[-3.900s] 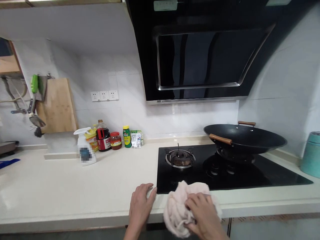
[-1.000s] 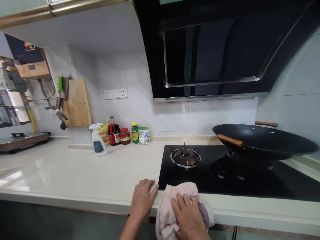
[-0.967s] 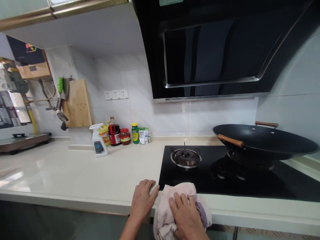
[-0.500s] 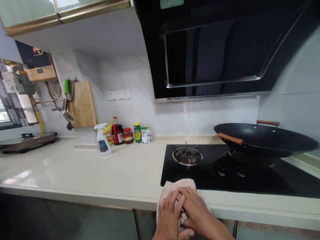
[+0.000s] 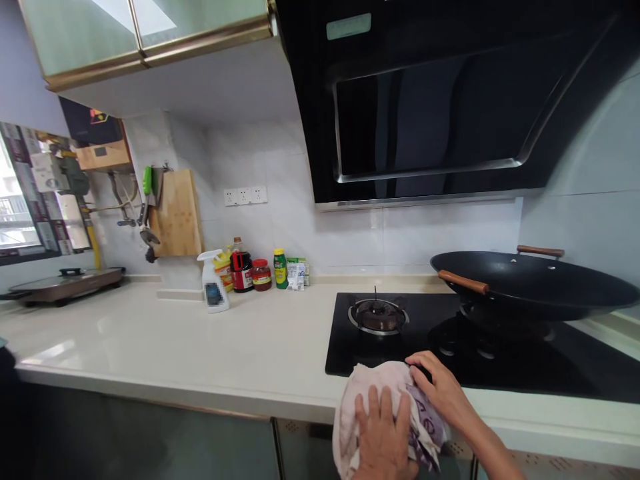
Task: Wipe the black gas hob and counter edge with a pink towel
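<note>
A pale pink cloth [image 5: 350,407] with a purple lettered part lies bunched over the front edge of the counter, just before the gas hob [image 5: 425,363]. My left hand [image 5: 383,430] rests flat on the cloth with its fingers spread. At the cloth's right side is my right hand [image 5: 445,390], its fingers stretched out toward the cloth's upper edge. Whether those fingertips touch the cloth or the hob I cannot tell. The left burner [image 5: 379,315] of the hob is just beyond both hands.
A large black wok [image 5: 530,283] with wooden handles sits on the right burner. Left on the counter [image 5: 175,350] stand a white spray bottle [image 5: 215,287], a dark sauce bottle [image 5: 243,270], a red-lidded jar [image 5: 261,275] and a green-capped bottle [image 5: 280,270]. A range hood [image 5: 425,120] hangs above.
My hands were together on top of the cloth and are now apart, the right one farther right. The cloth is more spread out, showing its purple part. The view has shifted slightly.
</note>
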`<state>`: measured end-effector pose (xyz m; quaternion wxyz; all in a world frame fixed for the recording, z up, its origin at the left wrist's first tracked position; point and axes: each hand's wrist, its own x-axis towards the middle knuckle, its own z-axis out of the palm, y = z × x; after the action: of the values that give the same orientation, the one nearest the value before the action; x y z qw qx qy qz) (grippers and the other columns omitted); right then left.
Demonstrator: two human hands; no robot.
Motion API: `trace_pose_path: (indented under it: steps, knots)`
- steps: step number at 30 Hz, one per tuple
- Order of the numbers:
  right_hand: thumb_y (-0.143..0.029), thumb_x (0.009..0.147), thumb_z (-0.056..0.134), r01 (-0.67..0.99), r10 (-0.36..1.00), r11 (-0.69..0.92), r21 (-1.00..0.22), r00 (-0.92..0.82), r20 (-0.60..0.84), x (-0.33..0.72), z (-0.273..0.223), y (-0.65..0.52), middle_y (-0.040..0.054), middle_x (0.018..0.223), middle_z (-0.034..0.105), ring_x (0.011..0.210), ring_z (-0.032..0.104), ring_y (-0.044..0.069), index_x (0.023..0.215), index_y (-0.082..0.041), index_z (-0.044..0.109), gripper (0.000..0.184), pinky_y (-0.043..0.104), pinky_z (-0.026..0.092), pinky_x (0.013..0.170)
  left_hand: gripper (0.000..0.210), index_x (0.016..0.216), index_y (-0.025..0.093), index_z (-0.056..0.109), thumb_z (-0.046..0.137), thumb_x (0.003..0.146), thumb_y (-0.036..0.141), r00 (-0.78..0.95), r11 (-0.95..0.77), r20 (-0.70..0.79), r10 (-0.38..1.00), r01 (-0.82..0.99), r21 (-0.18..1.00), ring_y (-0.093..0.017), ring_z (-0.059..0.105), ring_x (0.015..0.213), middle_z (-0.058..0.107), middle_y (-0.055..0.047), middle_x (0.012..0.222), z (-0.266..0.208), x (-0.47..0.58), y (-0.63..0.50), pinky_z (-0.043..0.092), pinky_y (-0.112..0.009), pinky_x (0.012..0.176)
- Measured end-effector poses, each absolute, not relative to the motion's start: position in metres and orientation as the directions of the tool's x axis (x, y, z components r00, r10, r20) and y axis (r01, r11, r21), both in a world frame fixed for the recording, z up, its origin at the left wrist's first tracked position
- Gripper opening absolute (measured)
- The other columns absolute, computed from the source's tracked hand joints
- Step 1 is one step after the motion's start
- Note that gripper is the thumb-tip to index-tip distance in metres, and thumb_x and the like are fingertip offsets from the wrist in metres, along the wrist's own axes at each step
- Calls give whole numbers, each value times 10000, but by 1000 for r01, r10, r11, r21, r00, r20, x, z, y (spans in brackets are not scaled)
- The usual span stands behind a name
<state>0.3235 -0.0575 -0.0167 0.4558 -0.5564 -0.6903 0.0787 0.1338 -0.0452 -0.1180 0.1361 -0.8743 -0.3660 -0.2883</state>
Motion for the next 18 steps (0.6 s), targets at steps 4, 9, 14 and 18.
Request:
trace_pose_path:
  steps: [4,9,14,18]
  knots:
    - [-483,994,370,704,860,357,-615,10,511,330,-30,-54,75,1091,664,1068,619,222,1004,-240,695,406,411,462,1004,835,1481,378,474,767,702,446,602,-730,620,503,680,-69,-462,536,1262,583,-154,1434,-115,140,-47,429,-689,965]
    - [-537,987,394,665,879,333,-668,39,476,334,-27,-58,77,1134,656,1088,613,213,1014,-245,706,428,374,468,1005,839,1458,391,485,808,687,468,575,-728,681,454,680,-88,-382,571,1230,611,-103,1406,-105,103,-49,450,-574,1007]
    - [-572,946,457,661,897,292,-692,61,437,335,-29,-61,87,1170,653,1105,613,233,1044,-262,717,416,342,536,869,746,1439,358,498,752,756,518,562,-693,713,419,705,-148,-341,565,1251,644,-89,1354,-94,29,-38,408,-507,1054]
    - [-581,925,493,659,905,279,-699,62,420,335,-33,-61,90,1207,650,1105,623,246,1082,-284,718,405,330,565,793,636,1359,302,570,730,771,484,571,-637,743,349,726,-259,-331,564,1241,662,-105,1310,-91,-51,-17,381,-479,1072]
